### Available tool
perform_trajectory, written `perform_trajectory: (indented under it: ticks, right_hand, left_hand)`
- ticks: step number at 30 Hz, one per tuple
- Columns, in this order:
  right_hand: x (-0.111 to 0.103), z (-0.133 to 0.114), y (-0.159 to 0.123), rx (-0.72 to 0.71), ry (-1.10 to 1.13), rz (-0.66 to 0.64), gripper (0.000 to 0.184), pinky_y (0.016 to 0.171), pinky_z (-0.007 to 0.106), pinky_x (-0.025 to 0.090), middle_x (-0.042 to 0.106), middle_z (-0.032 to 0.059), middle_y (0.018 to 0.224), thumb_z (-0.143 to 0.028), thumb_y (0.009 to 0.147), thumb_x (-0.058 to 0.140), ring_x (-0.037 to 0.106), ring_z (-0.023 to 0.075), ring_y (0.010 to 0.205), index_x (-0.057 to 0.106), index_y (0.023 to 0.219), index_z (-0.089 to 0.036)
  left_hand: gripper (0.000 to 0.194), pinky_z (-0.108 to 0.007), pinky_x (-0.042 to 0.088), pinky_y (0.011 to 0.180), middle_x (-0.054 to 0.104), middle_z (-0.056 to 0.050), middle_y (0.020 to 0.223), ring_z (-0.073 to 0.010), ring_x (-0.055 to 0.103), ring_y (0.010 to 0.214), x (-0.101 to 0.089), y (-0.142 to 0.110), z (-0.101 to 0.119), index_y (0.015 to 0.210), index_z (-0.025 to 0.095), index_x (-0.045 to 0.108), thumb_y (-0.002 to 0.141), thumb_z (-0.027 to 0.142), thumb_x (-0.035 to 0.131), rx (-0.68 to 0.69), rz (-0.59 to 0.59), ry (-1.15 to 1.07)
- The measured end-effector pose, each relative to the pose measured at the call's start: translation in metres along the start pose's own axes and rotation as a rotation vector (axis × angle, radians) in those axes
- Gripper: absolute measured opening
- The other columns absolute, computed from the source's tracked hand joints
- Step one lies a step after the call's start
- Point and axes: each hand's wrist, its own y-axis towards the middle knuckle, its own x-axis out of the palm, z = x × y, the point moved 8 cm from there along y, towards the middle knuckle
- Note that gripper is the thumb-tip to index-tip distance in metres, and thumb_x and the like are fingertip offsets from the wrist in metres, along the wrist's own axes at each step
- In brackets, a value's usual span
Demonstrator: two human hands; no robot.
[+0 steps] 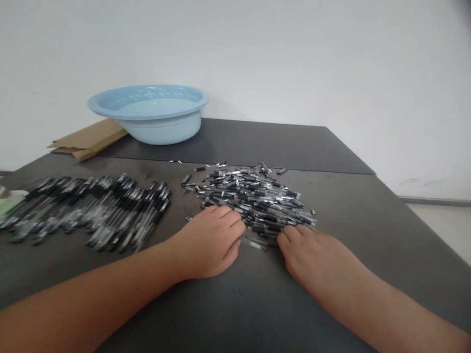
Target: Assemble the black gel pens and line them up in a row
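Black-and-clear plastic pens (274, 207) are lying heaped on the dark grey table (250, 314), where the left hand (211, 240) and right hand (316, 255) are resting, curled fingers (235, 220) perhaps pinching something, one cannot tell, and careless sideways dragging could be scattering loose pieces.

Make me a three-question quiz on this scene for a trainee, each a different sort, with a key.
1. True or false: the left hand and the right hand are both at the near side of the jumbled heap of pens.

2. Which colour is the basin at the back of the table?
A) red
B) light blue
C) black

3. Fill the blank: seen from the person's side, the lined-up pens lie to the ____ of the heap.

Key: 1 true; 2 B; 3 left.
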Motion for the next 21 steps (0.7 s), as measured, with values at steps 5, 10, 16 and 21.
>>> perform_trajectory:
  ticks: [5,10,16,21]
  right_hand:
    - [-0.008,-0.004,-0.001,-0.044,-0.051,0.162,0.016,0.062,0.042,0.052,0.069,0.0079,0.083,-0.005,0.086,0.065,0.070,0.0304,0.074,0.067,0.090,-0.020]
    - [-0.022,-0.010,-0.009,-0.087,-0.036,0.339,0.020,0.061,0.042,0.048,0.064,0.0038,0.077,-0.006,0.082,0.066,0.065,0.0277,0.067,0.058,0.086,-0.023]
    - [-0.029,-0.023,-0.012,-0.155,0.082,0.390,0.020,0.066,0.042,0.050,0.065,0.0031,0.084,-0.008,0.086,0.065,0.064,0.0275,0.073,0.055,0.092,-0.024]
    - [-0.042,0.023,-0.010,-0.085,0.589,0.385,0.014,0.079,0.037,0.054,0.071,0.0057,0.105,-0.034,0.107,0.052,0.068,0.0241,0.093,0.059,0.114,-0.025]
  left_hand:
    - [0.030,-0.045,0.043,0.094,0.066,-0.010,0.120,-0.0298,0.058,0.111,-0.006,-0.002,0.003,0.116,0.018,0.063,0.098,0.041,0.064,0.025,0.074,-0.043]
    - [0.032,-0.044,0.040,0.098,0.071,-0.007,0.121,-0.0264,0.060,0.113,-0.014,-0.006,0.022,0.132,0.020,0.060,0.107,0.038,0.055,0.189,0.173,0.004]
    - [0.020,-0.043,0.040,0.087,0.071,-0.001,0.094,-0.0219,0.060,0.090,-0.008,-0.008,0.033,0.123,0.020,0.064,0.107,0.026,0.053,0.267,0.169,0.070]
    - [0.008,-0.043,0.039,0.076,0.065,-0.004,0.088,-0.0249,0.056,0.084,-0.010,-0.007,0.019,0.098,0.019,0.063,0.099,0.022,0.056,0.096,0.180,0.085]
